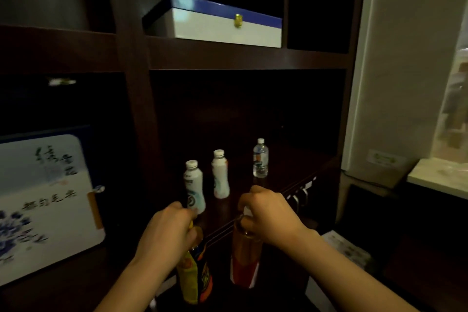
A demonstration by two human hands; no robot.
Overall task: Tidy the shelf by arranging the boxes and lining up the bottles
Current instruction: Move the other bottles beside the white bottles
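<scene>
My left hand (168, 229) grips the neck of a yellow-labelled bottle (195, 276) that hangs in front of the shelf edge. A red-labelled bottle (245, 261) of amber drink hangs from my right hand (268, 213), which holds it by the cap. On the dark shelf (291, 172) behind them stand two white bottles (194, 186) (220, 177) and a clear water bottle (260, 158), spread in a slanted row. A white box with a blue lid (222, 25) and gold clasp sits one shelf up. A white box with blue flowers (45, 205) stands at left.
Dark wooden uprights (134, 83) divide the shelving into compartments. A pale wall or cabinet side (395, 71) rises at right, with a light counter (438, 180) below it. Papers (347, 251) lie low at right. Small hanging handles (301, 192) show on the shelf's front edge.
</scene>
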